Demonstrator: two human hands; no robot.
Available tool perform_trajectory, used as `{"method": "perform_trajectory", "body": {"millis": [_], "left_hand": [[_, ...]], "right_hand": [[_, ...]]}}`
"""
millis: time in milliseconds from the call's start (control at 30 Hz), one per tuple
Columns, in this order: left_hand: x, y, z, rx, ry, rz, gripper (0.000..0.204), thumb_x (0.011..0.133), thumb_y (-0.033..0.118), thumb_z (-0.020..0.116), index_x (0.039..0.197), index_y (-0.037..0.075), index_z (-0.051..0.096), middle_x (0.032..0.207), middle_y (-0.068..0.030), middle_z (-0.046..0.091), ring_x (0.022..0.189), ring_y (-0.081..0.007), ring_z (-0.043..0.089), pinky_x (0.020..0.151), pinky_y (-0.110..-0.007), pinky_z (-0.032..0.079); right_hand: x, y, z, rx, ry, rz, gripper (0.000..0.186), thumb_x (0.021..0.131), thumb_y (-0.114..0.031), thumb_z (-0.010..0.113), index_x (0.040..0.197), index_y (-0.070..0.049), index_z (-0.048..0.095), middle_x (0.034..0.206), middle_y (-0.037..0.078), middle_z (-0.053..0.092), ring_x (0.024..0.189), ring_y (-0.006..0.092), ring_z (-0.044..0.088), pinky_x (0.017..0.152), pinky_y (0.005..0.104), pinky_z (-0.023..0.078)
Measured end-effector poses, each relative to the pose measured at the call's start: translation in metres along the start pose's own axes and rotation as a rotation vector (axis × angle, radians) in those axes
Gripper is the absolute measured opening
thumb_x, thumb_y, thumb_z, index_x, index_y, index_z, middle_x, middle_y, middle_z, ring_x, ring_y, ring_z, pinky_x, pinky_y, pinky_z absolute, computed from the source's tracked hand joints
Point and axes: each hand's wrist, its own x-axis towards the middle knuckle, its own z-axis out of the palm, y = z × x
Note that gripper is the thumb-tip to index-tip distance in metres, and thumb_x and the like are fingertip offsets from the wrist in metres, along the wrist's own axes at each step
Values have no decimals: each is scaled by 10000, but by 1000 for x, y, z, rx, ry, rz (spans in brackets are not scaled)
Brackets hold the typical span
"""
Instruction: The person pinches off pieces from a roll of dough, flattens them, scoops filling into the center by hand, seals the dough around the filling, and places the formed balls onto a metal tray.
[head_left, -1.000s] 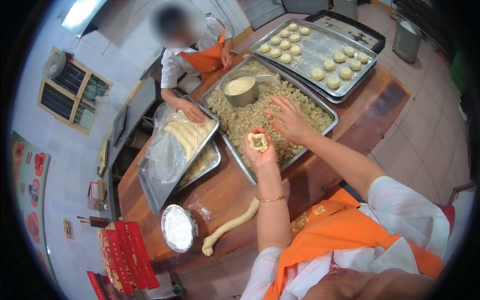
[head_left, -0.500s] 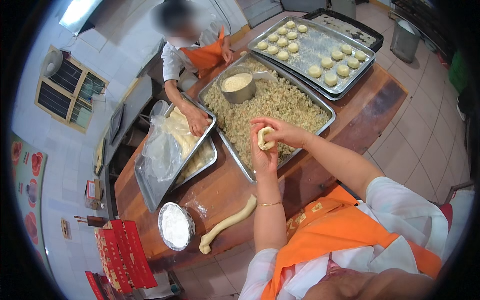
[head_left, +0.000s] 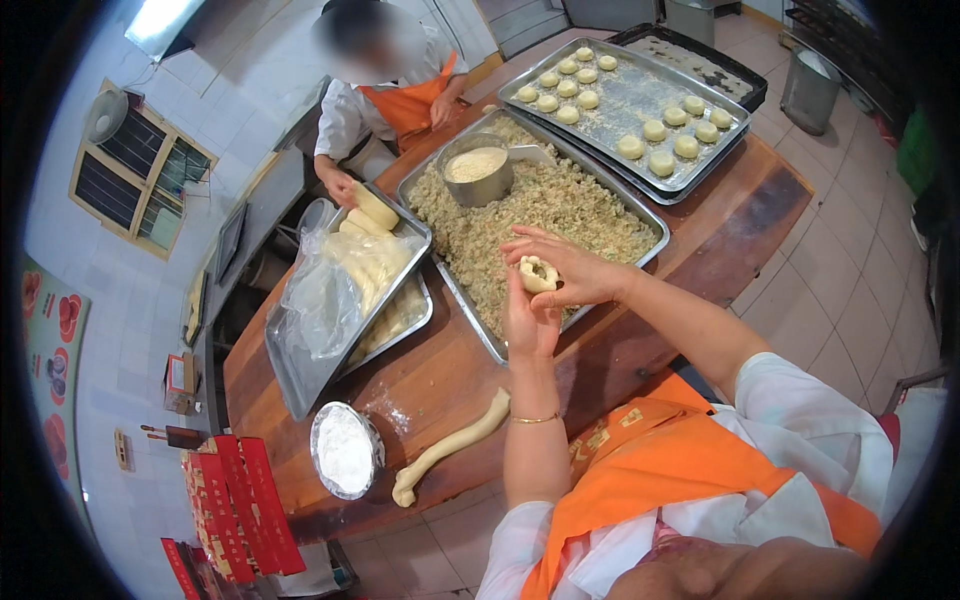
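Observation:
A small cup of pale dough point(head_left: 540, 274) sits between my two hands, its opening facing up with darker filling showing inside. My left hand point(head_left: 531, 325) is closed round it from below and the left side. From the right, my right hand point(head_left: 572, 270) curves its fingers and thumb about the rim. Both hands are above the near edge of a large metal tray point(head_left: 655, 240) heaped with crumbly, greenish-brown filling point(head_left: 590, 225). A long dough rope point(head_left: 452, 446) lies on the wooden table, left of my left forearm.
A round metal tin point(head_left: 478, 172) of pale crumbs stands in the filling. Behind are small round cakes on a baking tray point(head_left: 620, 100). A bowl of white flour point(head_left: 345, 452) stands at left. A co-worker's hand point(head_left: 340, 187) touches dough rolls in a tilted tray point(head_left: 305, 385) with plastic.
My right hand has shifted round the dough cup, whose opening and filling now show more clearly. The co-worker's hand has moved to the far end of the tilted tray, lifting dough there.

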Motion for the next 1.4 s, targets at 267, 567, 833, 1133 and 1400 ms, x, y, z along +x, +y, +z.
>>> {"method": "perform_trajectory", "body": {"millis": [267, 567, 833, 1133, 1400], "left_hand": [[4, -27, 16, 50, 110, 161, 406, 1069, 412, 387, 1331, 111, 462, 1281, -29, 531, 1182, -143, 530, 1002, -333, 455], [4, -21, 10, 141, -59, 114, 379, 1050, 466, 421, 1206, 137, 526, 932, 45, 580, 708, -43, 547, 513, -187, 418], [-9, -23, 46, 197, 174, 123, 408, 1055, 479, 393, 1211, 126, 528, 905, 33, 565, 645, -39, 478, 484, -199, 348], [-10, -19, 17, 361, 171, 106, 450, 1029, 547, 411, 1101, 136, 579, 705, 55, 510, 470, -21, 358, 400, -202, 245], [-26, -22, 55, 266, 159, 178, 455, 1026, 560, 396, 1126, 156, 580, 795, 49, 572, 548, -35, 460, 434, -184, 293]], "right_hand": [[0, -22, 17, 52, 432, 12, 337, 911, -344, 650, 1076, -51, 671, 1108, 94, 695, 1049, 298, 627, 1023, 409, 412], [2, -36, 5, 390, 441, 39, 346, 920, -283, 634, 1124, -10, 697, 1170, 178, 686, 1250, 303, 572, 1077, 385, 424], [-5, -31, 8, 322, 404, 314, 327, 947, -322, 607, 1003, -30, 743, 1258, 175, 656, 1298, 297, 531, 1071, 411, 429], [-10, -31, 8, 524, 224, 92, 444, 1008, -427, 531, 1166, -48, 699, 1331, 150, 616, 1412, 285, 386, 1133, 434, 342], [-12, -27, 6, 719, 246, 338, 492, 1016, -459, 501, 1186, -37, 686, 1352, 156, 598, 1435, 260, 346, 1139, 423, 337]]}}
